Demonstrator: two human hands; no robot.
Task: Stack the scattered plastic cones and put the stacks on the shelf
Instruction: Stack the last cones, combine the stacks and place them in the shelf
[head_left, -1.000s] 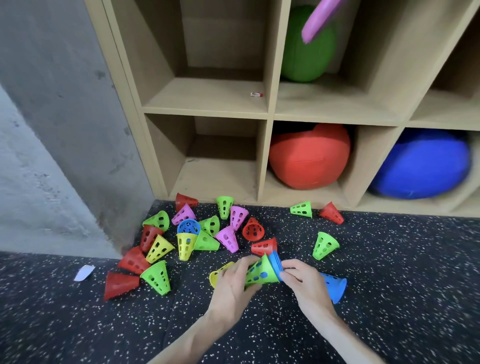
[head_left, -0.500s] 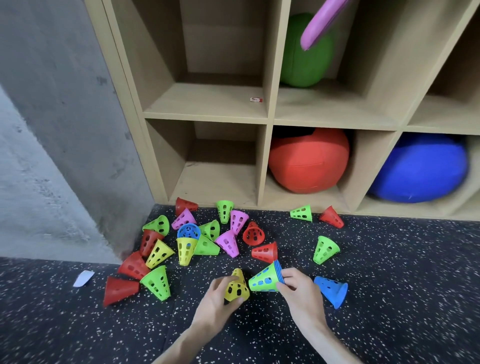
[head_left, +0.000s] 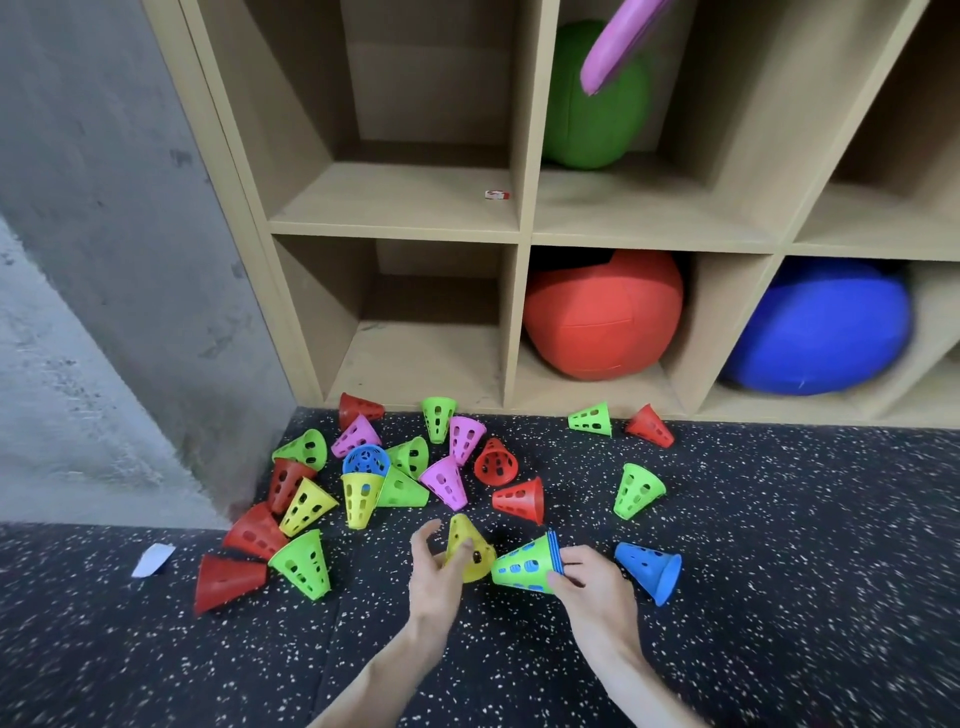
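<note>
Several perforated plastic cones in red, green, pink, yellow and blue lie scattered on the speckled black floor below a wooden cubby shelf (head_left: 395, 228). My right hand (head_left: 592, 587) grips a small stack (head_left: 524, 564), a green cone over blue ones, lying on its side with the tip pointing left. My left hand (head_left: 436, 577) holds a yellow cone (head_left: 465, 548) by its wide rim, tip up, just left of the stack's tip. A lone blue cone (head_left: 649, 569) lies right of my right hand.
The shelf's cubbies hold a red cushion ball (head_left: 602, 317), a blue one (head_left: 815, 327) and a green one (head_left: 592, 98) under a pink disc (head_left: 618, 41). The two left cubbies are bare. A grey concrete wall (head_left: 104, 260) stands left, with a white scrap (head_left: 152, 558) on the floor.
My left hand left the green-and-blue stack, reached down for the yellow cone and lifted it tip up. My right hand kept the stack, drifting slightly lower.
</note>
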